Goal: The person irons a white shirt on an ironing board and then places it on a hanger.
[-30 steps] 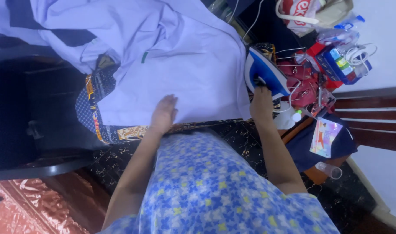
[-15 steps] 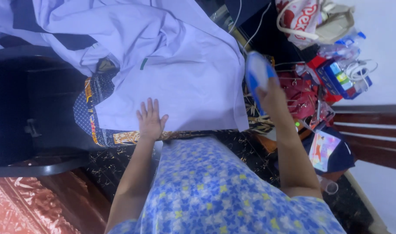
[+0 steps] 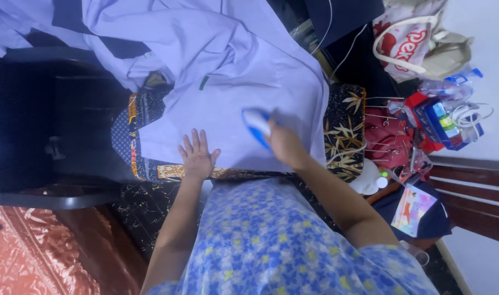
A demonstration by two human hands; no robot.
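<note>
Head view looks straight down on both hands at work over a pale lilac garment (image 3: 233, 93). Right hand (image 3: 285, 146) is wrapped around the handle of a blue and white iron (image 3: 256, 127), fingers closed; the iron lies on the cloth just at 10 o'clock of that hand, and motion blur hides its handle and most of its outline. Left hand (image 3: 196, 157) lies flat on the garment's near edge, fingers spread, at 9 o'clock of the iron and a little apart from it.

The garment is smooth where the hands are and bunched in folds toward 11 o'clock, where it runs out of the top of the picture. Under it a dark patterned cloth (image 3: 345, 128) shows at 3 o'clock, with gold leaves. Farther toward 2 o'clock a white and red bag (image 3: 402, 46) is cut off by the top edge, its contents out of sight. At 3 o'clock a blue box (image 3: 443, 124) holds small packets too blurred to identify. A black chair (image 3: 47, 136) stands at 9 o'clock.
</note>
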